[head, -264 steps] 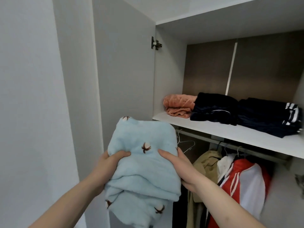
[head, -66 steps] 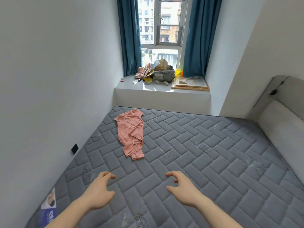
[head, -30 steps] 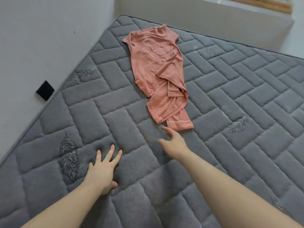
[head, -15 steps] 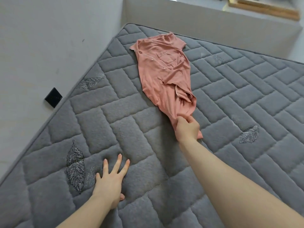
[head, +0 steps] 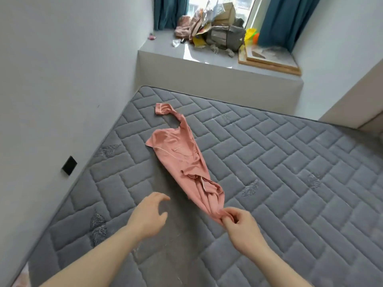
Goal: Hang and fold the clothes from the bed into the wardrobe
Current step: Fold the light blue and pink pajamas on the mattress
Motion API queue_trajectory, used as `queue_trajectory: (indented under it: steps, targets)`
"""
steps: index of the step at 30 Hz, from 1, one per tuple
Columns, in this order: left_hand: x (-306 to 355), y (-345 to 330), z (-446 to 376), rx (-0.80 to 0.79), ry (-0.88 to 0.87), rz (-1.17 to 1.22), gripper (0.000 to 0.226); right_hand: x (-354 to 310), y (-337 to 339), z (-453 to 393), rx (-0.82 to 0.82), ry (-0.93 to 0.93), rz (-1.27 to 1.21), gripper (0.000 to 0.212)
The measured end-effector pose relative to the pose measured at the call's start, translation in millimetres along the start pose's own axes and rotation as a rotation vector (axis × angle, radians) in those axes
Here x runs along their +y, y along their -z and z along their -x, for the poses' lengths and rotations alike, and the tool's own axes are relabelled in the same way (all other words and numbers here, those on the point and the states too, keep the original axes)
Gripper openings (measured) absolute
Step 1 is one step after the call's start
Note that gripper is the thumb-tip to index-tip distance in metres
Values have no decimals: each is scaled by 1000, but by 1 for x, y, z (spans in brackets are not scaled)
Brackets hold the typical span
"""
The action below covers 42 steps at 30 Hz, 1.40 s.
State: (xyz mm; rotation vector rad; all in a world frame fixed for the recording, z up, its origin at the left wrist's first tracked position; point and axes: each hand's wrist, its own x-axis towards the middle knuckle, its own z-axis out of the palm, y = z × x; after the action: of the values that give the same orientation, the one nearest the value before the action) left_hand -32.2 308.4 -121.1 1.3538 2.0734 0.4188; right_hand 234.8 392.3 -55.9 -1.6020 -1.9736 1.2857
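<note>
At centre frame the right hand (head: 238, 219) pinches the hem of the pink shirt (head: 186, 160) trailing across the bed (head: 290, 183), left hand (head: 148, 214) spread beside it; folding and storing remain.

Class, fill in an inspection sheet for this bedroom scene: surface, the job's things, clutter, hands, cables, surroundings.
Surface: grey quilted mattress, bare of bedding.
Job's things: one pink pyjama shirt, stretched out and crumpled along the mattress.
Clutter: pile of bags and boxes on the window ledge; wooden-framed boards beside it.
Hands: right hand pinches the shirt's near end; left hand hovers open beside it, holding nothing.
Cables: nothing seen.
Surroundings: white wall with a black socket plate; teal curtains at the window.
</note>
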Motion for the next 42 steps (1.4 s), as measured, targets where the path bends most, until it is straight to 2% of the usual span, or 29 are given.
queue_trajectory:
  steps: [4,7,11,14,17,21,24,26,28,29,32,33,35,37,40,42]
  targets:
    - [92,40,29,8,-171,65,44,-51,67,65,-2,78,7,22]
    - [149,51,51,8,-243,102,51,-82,107,120,96,154,-58,22]
    - [203,31,98,-151,-433,-9,66,-101,141,192,187,225,-55,17]
    - [217,0,142,-187,-401,-43,49,-102,163,235,220,201,-51,16]
    - [201,-14,174,-185,-297,-141,32,-90,190,270,374,136,-61,18]
    - [190,19,177,-128,-187,-23,33,-55,220,306,602,-17,-17,26]
    - [203,64,179,-158,-296,33,18,-29,233,320,668,-69,41,35]
    - [213,92,189,-123,-400,56,13,-22,240,324,678,-53,52,31]
    - [224,122,202,-105,-475,53,22,-25,248,324,677,-41,44,29]
    - [228,138,208,-128,-509,12,26,-28,252,323,675,-29,62,34]
    - [233,188,222,-172,-529,-297,45,-41,266,322,654,61,128,54]
    - [232,201,225,-164,-529,-431,45,-45,269,322,641,103,144,57]
    - [230,223,230,-99,-518,-584,27,-52,275,323,604,164,170,63]
    - [233,237,237,-31,-470,-504,16,-60,279,324,556,176,199,67]
    - [249,245,249,17,-462,-302,23,-72,276,323,470,146,345,72]
    - [267,245,258,19,-463,-222,20,-82,262,322,382,126,408,70]
